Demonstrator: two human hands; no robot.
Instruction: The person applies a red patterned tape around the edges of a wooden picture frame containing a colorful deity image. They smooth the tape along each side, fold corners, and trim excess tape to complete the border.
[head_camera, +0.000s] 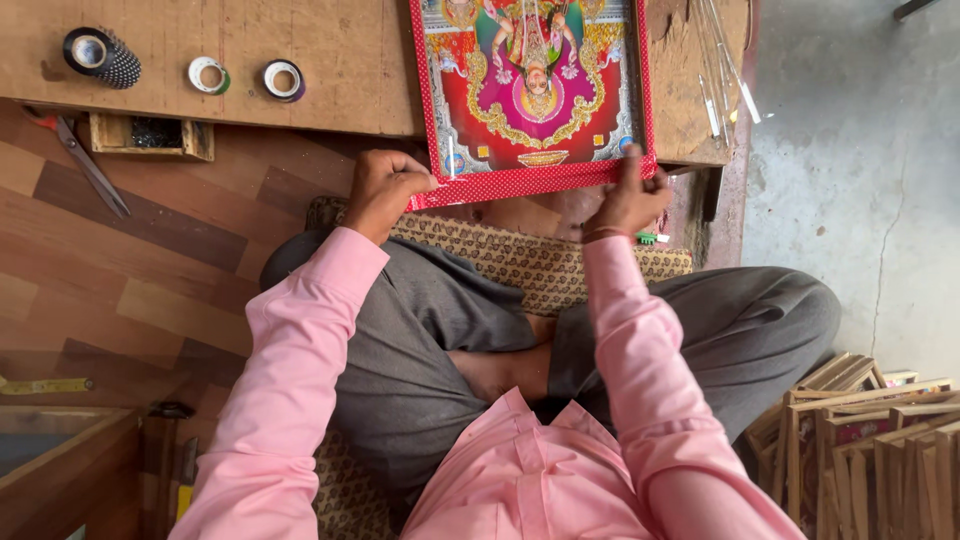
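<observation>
Head view, looking down: left hand (383, 190) closed in a grip on the near left corner of a red dotted picture frame (535, 180), fingers curled over its edge. Right hand (630, 198) pinching the near right corner, thumb and fingers shut on the rail. Frame lying flat on the low wooden desk (300, 70), near edge overhanging toward the lap. Tape rolls (245, 77) farther left on the desk, scissors (80, 160) on the floor beside it. Stacked wooden frames (870, 440) at lower right.
</observation>
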